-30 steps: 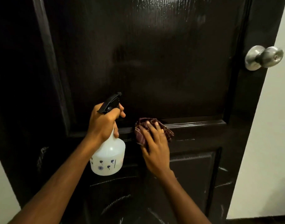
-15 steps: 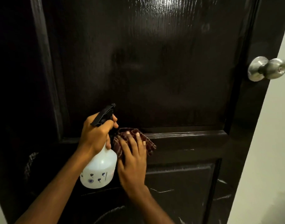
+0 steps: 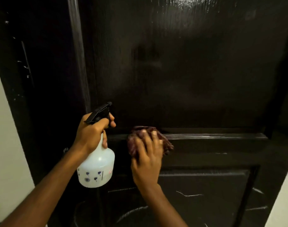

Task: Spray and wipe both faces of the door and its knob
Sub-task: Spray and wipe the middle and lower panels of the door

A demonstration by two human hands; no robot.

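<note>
Pressing the soft, limp cloth (image 3: 167, 145) against the middle rail (image 3: 213, 136) of the door (image 3: 189, 71) under your flat, spread right hand (image 3: 147, 163), expect it to bunch or slip on the glossy, rigid wood, while your left hand (image 3: 89, 135) curls round the neck of the probably light plastic spray bottle (image 3: 97, 167) just beside it

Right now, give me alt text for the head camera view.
A right hand presses a dark red cloth against the middle rail of a glossy black door. The left hand grips a white spray bottle beside it.
</note>
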